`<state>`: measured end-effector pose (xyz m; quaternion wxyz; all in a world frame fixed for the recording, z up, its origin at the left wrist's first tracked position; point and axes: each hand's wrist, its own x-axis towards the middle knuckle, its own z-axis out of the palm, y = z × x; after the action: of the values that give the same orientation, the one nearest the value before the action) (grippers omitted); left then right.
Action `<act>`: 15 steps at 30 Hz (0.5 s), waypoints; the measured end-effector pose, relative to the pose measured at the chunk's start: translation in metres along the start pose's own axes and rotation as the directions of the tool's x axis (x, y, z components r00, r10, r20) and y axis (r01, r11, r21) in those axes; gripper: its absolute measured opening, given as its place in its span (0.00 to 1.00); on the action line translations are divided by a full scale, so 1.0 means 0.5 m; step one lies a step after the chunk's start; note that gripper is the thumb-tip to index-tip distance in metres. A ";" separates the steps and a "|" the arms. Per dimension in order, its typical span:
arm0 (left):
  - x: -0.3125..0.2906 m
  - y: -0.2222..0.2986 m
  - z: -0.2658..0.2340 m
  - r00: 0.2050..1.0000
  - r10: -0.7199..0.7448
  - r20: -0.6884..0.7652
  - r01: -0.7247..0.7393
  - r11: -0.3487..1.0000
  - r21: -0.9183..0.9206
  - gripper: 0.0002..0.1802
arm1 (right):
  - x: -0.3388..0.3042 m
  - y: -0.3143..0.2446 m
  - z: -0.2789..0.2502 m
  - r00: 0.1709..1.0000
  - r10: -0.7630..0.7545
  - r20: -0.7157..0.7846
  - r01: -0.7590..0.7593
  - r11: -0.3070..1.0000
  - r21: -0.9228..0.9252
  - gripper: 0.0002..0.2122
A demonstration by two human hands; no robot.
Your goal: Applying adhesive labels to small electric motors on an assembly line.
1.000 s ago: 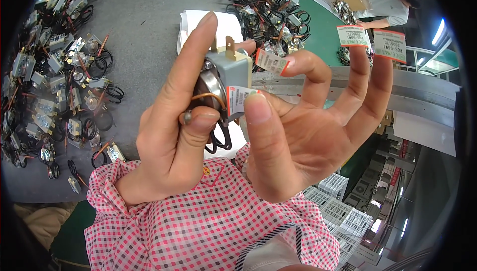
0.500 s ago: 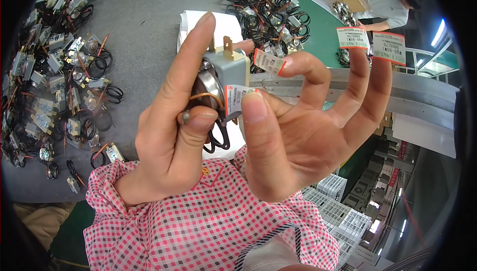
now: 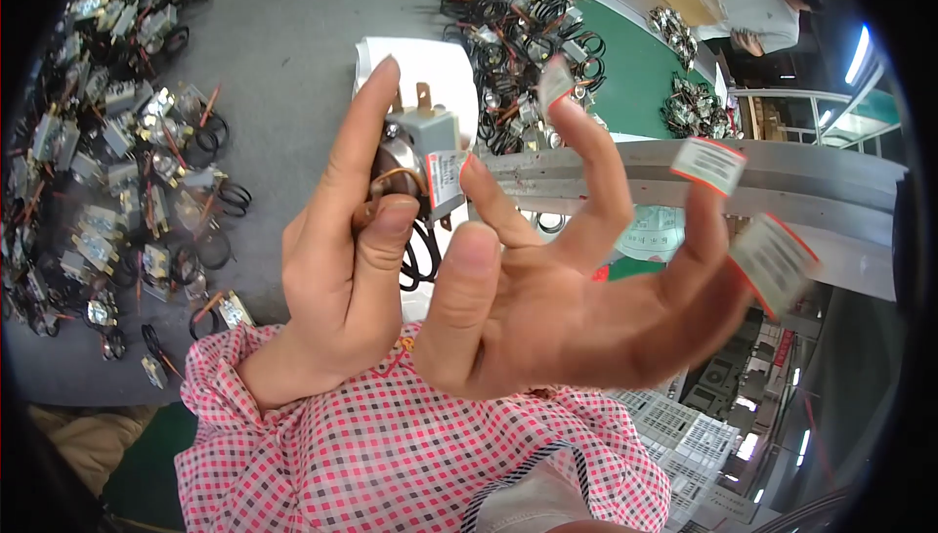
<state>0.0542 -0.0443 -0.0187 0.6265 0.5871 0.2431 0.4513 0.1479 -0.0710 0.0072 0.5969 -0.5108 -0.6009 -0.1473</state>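
My left hand (image 3: 342,269) holds a small capillary thermostat (image 3: 436,132) between fingers and thumb. It has a grey housing, a round metal part, upright copper terminals and black looped tubing hanging below. A white sticker (image 3: 446,179) with a red edge lies on the housing's side. My right hand (image 3: 547,308) is spread beside it, its index fingertip at the sticker's edge and its thumb apart. Similar stickers cling to the other fingertips: one sticker (image 3: 557,81) on the middle finger, another sticker (image 3: 709,164) on the ring finger, and a blurred sticker (image 3: 774,263) on the little finger.
Many thermostats (image 3: 107,152) lie heaped along the left of the grey table (image 3: 283,35). Another pile (image 3: 523,35) sits at its far right. White sheets (image 3: 420,59) are behind my hands. A metal rail (image 3: 625,167) runs to the right; a person (image 3: 757,5) stands beyond.
My right thumb has come off the sticker and dropped lower, leaving the sticker on the housing. The right hand's stickered fingers have swung outward, ring and little fingers downward.
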 end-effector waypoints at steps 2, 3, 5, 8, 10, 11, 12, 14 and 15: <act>0.002 0.000 0.005 0.996 0.032 -0.077 -0.040 0.993 -0.108 0.31 | 0.004 0.008 -0.002 0.996 -0.029 -0.087 0.031 0.999 0.022 0.41; -0.001 0.001 0.004 0.994 0.062 -0.091 -0.072 0.991 -0.117 0.31 | 0.007 0.012 -0.004 0.991 -0.044 -0.127 0.054 0.995 0.078 0.42; -0.011 0.007 -0.008 0.995 0.049 -0.084 -0.060 0.989 -0.136 0.31 | 0.006 0.007 -0.006 0.987 0.158 -0.030 -0.144 0.953 0.266 0.44; -0.018 0.028 -0.033 0.992 0.126 -0.024 -0.128 0.988 -0.085 0.31 | -0.006 0.001 0.003 0.956 0.277 0.098 -0.293 0.884 0.364 0.44; -0.008 0.058 -0.057 0.956 0.175 -0.234 -0.229 0.946 -0.228 0.30 | -0.025 0.010 -0.004 0.943 0.326 0.075 -0.325 0.842 0.431 0.43; 0.009 0.083 -0.080 0.906 0.272 -0.324 -0.376 0.867 -0.326 0.28 | -0.037 0.017 -0.013 0.968 0.240 0.067 -0.248 0.901 0.357 0.43; 0.028 0.113 -0.099 0.834 0.404 -0.376 -0.510 0.824 -0.246 0.26 | -0.054 0.022 -0.021 0.980 0.191 0.056 -0.199 0.934 0.298 0.43; 0.086 0.172 -0.132 0.538 0.708 -0.458 -0.771 0.633 0.071 0.19 | -0.092 0.020 -0.046 0.987 0.002 0.158 -0.048 0.955 0.293 0.37; 0.123 0.188 -0.136 0.334 0.751 -0.570 -0.830 0.521 0.200 0.19 | -0.112 0.017 -0.060 0.980 -0.006 0.198 -0.055 0.952 0.300 0.34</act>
<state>0.0004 0.0342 0.0720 0.2526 0.4155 0.0801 0.8702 0.1584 -0.1153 -0.0376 0.6077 -0.4324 -0.6661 0.0055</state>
